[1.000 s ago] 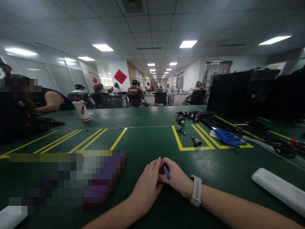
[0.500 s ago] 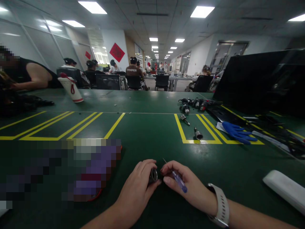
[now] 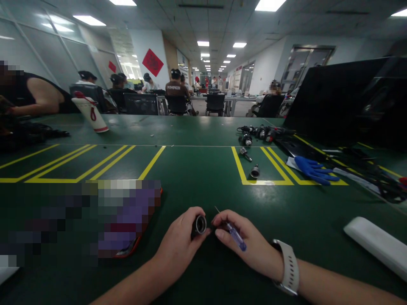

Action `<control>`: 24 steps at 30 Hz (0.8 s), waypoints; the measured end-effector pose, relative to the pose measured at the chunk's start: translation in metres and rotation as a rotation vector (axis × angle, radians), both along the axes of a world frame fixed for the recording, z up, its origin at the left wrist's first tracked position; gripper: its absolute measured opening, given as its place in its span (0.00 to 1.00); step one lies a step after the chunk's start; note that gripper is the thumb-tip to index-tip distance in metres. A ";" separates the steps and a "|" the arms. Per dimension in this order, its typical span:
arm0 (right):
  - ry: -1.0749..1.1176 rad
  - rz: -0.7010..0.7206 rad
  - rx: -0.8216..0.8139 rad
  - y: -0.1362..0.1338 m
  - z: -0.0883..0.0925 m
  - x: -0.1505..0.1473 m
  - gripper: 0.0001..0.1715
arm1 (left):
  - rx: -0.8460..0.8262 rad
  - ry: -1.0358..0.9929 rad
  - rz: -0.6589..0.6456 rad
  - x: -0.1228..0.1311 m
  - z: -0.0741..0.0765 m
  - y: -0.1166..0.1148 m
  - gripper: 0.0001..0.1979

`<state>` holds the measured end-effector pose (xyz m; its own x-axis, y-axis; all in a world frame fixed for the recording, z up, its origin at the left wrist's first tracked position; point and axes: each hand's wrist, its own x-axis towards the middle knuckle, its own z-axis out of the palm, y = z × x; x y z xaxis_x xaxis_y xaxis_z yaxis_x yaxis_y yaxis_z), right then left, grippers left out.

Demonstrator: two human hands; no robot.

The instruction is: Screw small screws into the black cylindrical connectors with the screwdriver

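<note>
My left hand (image 3: 181, 237) is closed around a short black cylinder (image 3: 199, 225), its metal-rimmed open end turned towards me. The depth of its bore is too dark to make out. In my right hand (image 3: 244, 235) is a small screwdriver (image 3: 235, 237) with a clear purple handle, held between thumb and fingers. The thin shaft points up and to the left, apart from the cylinder. Both hands are low over the green table (image 3: 203, 178), close together. Beyond them, a metal cup-shaped part (image 3: 255, 171) and a smaller metal fitting (image 3: 245, 154) lie inside yellow tape lines.
A blue glove (image 3: 313, 169) and dark cables lie to the right, near a large black screen (image 3: 337, 93). Several dark tool parts (image 3: 262, 132) sit farther back. A white case (image 3: 375, 241) is at right, a purple blurred object (image 3: 130, 224) at left. A paper cup (image 3: 91, 114) leans behind.
The view has shifted slightly. My left hand has turned the cylinder so its open end faces me more. The metal cup-shaped part has rolled a little to the left. The screwdriver stays in my right hand.
</note>
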<state>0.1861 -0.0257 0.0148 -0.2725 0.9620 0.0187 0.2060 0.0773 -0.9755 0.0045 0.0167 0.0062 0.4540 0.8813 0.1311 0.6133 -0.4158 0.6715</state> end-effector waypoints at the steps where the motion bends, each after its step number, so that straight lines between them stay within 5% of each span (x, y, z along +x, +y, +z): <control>1: -0.007 0.002 0.010 0.000 -0.001 0.000 0.10 | 0.002 -0.007 0.001 0.000 0.000 0.000 0.07; 12: -0.035 -0.021 0.072 -0.001 0.000 -0.004 0.11 | 0.025 -0.070 -0.087 0.000 0.002 -0.002 0.04; 24: 0.369 -0.140 0.253 -0.009 -0.003 0.006 0.23 | -0.010 -0.038 -0.076 0.002 0.003 0.004 0.06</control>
